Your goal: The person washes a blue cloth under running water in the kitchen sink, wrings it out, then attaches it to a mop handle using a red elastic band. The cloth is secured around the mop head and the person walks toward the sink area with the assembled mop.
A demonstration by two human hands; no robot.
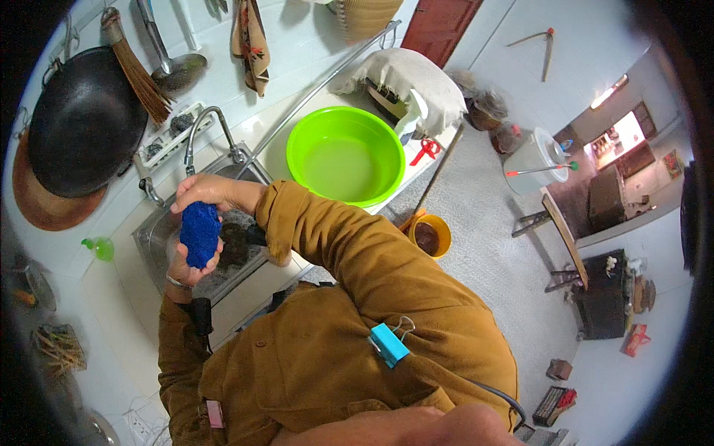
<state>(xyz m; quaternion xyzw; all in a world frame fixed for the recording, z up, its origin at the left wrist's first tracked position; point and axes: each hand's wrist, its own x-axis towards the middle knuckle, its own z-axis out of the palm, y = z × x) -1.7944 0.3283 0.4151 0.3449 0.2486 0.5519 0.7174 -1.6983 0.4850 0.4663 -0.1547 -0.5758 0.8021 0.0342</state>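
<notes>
Between my two hands, above a stainless steel sink point(162, 234), is a blue cloth point(199, 234), bunched into a long bundle. My right hand point(203, 192) grips its upper end, just below the spout of the curved faucet point(215, 114). At the lower end my left hand point(192, 265) has its fingers wrapped around the cloth, and a bracelet circles that wrist. Dark matter point(237, 245) and some suds show in the sink basin, partly hidden by my hands and sleeve; I cannot tell what the dark matter is.
A bright green plastic basin point(346, 114) with cloudy water stands right of the sink. Beyond it are a white spray bottle point(413, 114) and a cloth-covered appliance point(413, 78). A black wok point(83, 122) hangs at left. On the floor sits a yellow bucket point(443, 234).
</notes>
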